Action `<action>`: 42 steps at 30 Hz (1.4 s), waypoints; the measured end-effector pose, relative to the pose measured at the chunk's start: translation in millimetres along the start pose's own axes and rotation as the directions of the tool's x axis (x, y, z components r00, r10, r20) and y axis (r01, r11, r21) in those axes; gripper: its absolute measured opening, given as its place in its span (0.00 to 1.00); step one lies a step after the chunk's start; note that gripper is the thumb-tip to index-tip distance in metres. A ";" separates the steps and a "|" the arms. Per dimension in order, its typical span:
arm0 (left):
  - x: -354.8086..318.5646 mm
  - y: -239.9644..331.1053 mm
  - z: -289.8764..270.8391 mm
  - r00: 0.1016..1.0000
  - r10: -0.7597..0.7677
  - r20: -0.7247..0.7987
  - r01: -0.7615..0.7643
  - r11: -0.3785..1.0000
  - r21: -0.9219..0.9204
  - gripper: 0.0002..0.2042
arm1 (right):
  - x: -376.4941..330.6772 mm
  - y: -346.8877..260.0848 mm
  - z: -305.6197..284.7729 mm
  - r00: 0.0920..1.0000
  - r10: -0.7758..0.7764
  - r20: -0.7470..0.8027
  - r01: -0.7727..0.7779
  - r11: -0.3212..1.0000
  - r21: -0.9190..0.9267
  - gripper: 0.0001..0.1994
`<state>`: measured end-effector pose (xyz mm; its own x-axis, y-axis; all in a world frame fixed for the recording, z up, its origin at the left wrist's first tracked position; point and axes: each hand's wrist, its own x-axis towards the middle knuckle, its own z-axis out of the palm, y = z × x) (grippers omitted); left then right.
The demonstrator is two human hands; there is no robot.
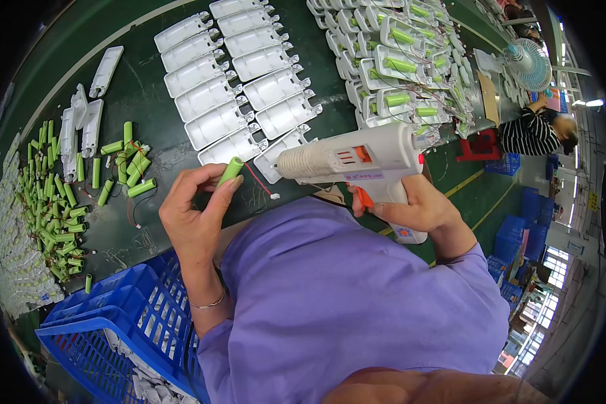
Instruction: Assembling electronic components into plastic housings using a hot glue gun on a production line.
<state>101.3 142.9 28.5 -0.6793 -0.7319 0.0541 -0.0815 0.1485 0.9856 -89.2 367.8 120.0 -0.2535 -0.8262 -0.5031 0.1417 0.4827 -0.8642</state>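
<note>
Dark-green tabletop [143, 87], green cylindrical battery [231, 170] pinched between left fingers [219, 202], white plastic glue gun [380, 161] gripped within right fingers [398, 214]

Factory assembly workshop

A long green worktop [138, 87] carries rows of matching white casings [205, 102] and heaped green cells [67, 238]; a glue gun [384, 161] is in hand. Beyond, blue crates [510, 237] pile up by a yellow-lined floor [478, 198].
</note>
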 end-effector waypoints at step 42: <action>-2.0 12.4 52.4 0.915 0.324 0.239 -0.397 0.629 0.668 0.31 | -12.6 0.7 -22.8 0.966 -0.129 -0.223 0.209 0.897 0.389 0.31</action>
<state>63.4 181.0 32.1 -0.8224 -0.4630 0.3306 -0.2689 0.8284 0.4914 -107.7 385.3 125.8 -0.4764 -0.7958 -0.3738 0.4467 0.1472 -0.8825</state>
